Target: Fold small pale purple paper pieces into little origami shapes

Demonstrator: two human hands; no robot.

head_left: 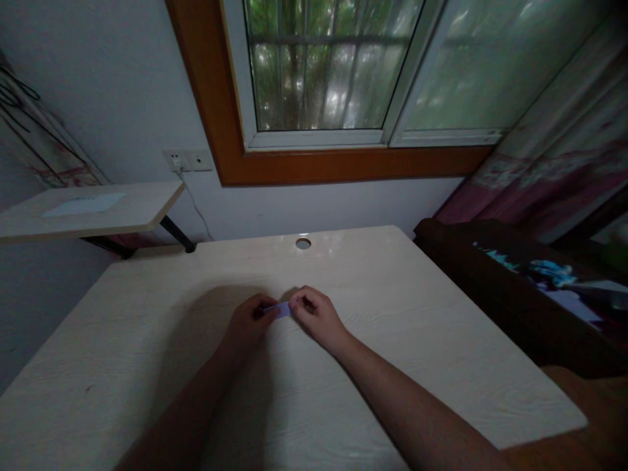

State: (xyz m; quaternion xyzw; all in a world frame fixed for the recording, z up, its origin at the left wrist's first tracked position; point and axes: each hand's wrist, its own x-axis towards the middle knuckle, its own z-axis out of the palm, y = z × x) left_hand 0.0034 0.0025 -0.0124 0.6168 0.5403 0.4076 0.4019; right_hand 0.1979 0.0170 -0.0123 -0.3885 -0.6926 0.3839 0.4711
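Between my two hands is a small, flat purple strip (283, 309); whether it is paper or another thin material I cannot tell. My left hand (251, 318) pinches its left end between thumb and fingers. At the other end, my right hand (316, 314) closes its thumb and forefinger on the strip. The fingers hide both ends, so only the middle shows. Both hands are over the middle of the pale wooden desk (392, 340), low above its top or resting on it.
A raised shelf (132, 203) with a paper sheet (84, 204) stands at the back left. A round cable hole (303, 243) lies near the desk's far edge. A dark cabinet (471, 281) with loose items stands right, below the curtain (554, 157). The window (324, 72) is behind.
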